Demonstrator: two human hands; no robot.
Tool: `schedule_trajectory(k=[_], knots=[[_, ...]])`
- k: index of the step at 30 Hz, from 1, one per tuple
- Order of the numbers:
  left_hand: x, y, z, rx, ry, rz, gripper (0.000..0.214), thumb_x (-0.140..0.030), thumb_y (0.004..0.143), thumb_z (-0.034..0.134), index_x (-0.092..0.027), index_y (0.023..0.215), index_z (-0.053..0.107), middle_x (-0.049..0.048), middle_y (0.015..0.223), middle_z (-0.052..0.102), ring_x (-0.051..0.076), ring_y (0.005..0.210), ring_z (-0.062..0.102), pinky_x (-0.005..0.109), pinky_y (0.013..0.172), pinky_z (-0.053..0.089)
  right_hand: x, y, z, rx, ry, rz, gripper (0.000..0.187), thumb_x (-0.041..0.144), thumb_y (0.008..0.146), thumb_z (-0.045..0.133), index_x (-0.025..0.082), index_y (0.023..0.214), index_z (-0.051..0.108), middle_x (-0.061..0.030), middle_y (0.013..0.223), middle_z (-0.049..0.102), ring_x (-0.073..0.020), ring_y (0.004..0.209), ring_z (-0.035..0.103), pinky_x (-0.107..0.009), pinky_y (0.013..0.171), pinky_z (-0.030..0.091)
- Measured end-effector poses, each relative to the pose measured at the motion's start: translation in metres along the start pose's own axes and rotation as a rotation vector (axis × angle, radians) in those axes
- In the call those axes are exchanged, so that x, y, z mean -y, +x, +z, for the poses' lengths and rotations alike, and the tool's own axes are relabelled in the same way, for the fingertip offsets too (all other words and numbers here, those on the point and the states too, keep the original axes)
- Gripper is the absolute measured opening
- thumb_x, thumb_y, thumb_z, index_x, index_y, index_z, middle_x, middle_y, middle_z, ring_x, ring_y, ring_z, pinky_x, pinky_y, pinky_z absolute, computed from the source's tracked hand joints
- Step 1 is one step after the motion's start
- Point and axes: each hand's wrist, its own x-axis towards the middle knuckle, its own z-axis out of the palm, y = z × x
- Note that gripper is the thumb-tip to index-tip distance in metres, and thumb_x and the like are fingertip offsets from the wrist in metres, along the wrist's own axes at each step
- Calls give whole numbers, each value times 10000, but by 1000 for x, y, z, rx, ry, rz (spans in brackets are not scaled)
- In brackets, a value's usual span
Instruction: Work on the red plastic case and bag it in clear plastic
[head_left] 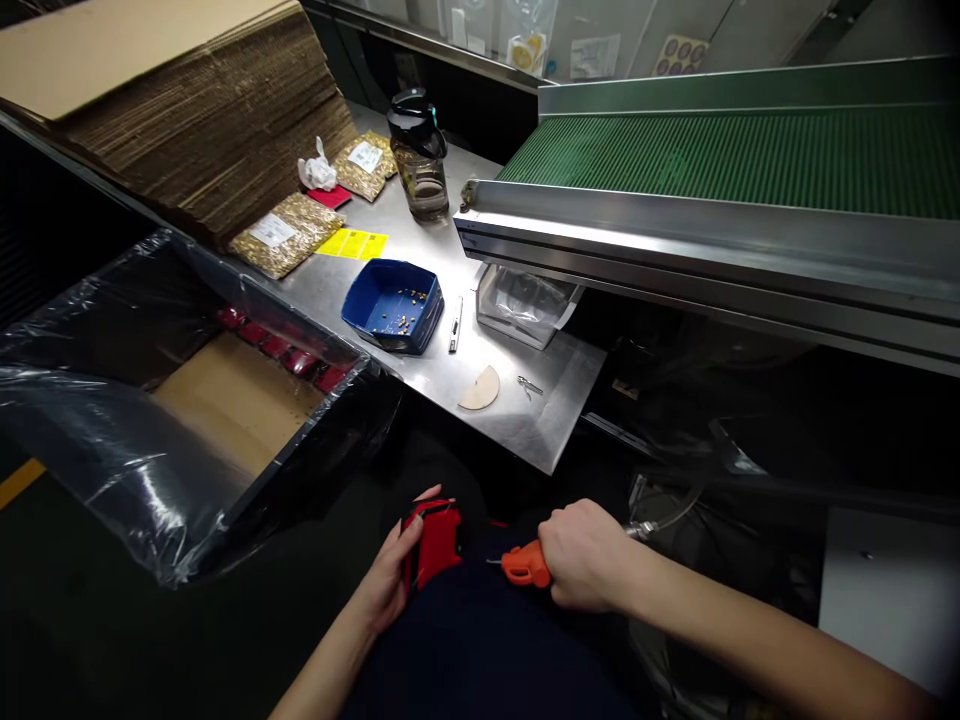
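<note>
A: Where is the red part held?
B: Low in front of the body, in the left hand; the thumb is laid along its left edge and the fingers are partly curled behind it.
A: And the right hand?
B: It is closed around an orange air gun; whether the trigger is pressed cannot be told.
A: How are the two lined up?
B: The nozzle is pointed left, toward the part's right side, with a gap left between. The part's longer side is seen running away from the body, roughly crosswise to the nozzle.
</note>
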Motion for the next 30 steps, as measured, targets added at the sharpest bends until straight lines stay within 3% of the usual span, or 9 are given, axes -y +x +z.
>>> schedule_trajectory(k=[5,9,11,14,17,20,23,26,30], knots=[[-11,-7,18,7,814,261,988,-499,836,795,-347,1608,197,83,1566,437,255,1409,480,401,1203,393,-1,-9,-23,41,40,-33,145,321,686,562,182,650,550,-58,683,633,-276,644,651,-353,514,354],[-31,-15,23,209,1345,426,1061,-477,842,789,-449,1647,97,6,1578,413,210,1442,427,329,1239,317,-18,-17,-54,30,55,-24,118,289,661,565,193,601,532,-22,573,564,-186,459,463,-326,436,307],[-39,-19,20,322,1228,341,1033,-433,821,817,-468,1631,175,2,1560,444,219,1434,449,337,1244,316,-30,-15,-64,3,110,-11,123,307,665,568,200,606,555,-10,558,556,-169,432,416,-315,418,309],[-43,-21,14,416,574,176,1047,-517,782,831,-430,1624,215,82,1589,416,346,1401,491,502,1202,378,-41,-7,-64,-49,122,37,173,355,699,565,198,626,571,-18,598,583,-173,467,455,-313,442,341],[-39,-16,9,325,57,183,1034,-704,784,735,-427,1624,200,116,1647,321,443,1412,444,630,1108,429,-38,-6,-53,-28,104,35,170,349,688,569,190,628,570,-25,599,574,-173,469,454,-307,449,339],[-38,-8,8,121,621,320,1042,-543,788,809,-504,1614,174,43,1628,369,375,1430,426,565,1156,386,-29,-13,-42,57,161,-28,153,334,691,570,190,638,577,-16,582,563,-176,478,485,-300,448,329],[-40,-1,14,157,1478,501,1106,-300,802,797,-477,1648,106,39,1544,477,349,1349,452,521,1154,312,-24,-17,-40,4,74,72,132,303,699,573,181,687,622,-45,671,637,-234,600,619,-331,507,364],[-43,2,24,349,1685,476,1135,-230,798,739,-403,1658,19,59,1534,493,355,1290,466,495,1085,341,-15,-7,-48,-14,3,78,210,346,726,595,162,770,688,-91,764,689,-295,720,688,-347,562,418],[-46,7,28,442,1743,457,1090,-134,778,655,-422,1653,73,39,1629,380,418,1352,418,573,1118,272,5,12,-61,2,1,1,261,353,753,649,129,866,722,-119,837,710,-301,784,699,-374,671,496]])
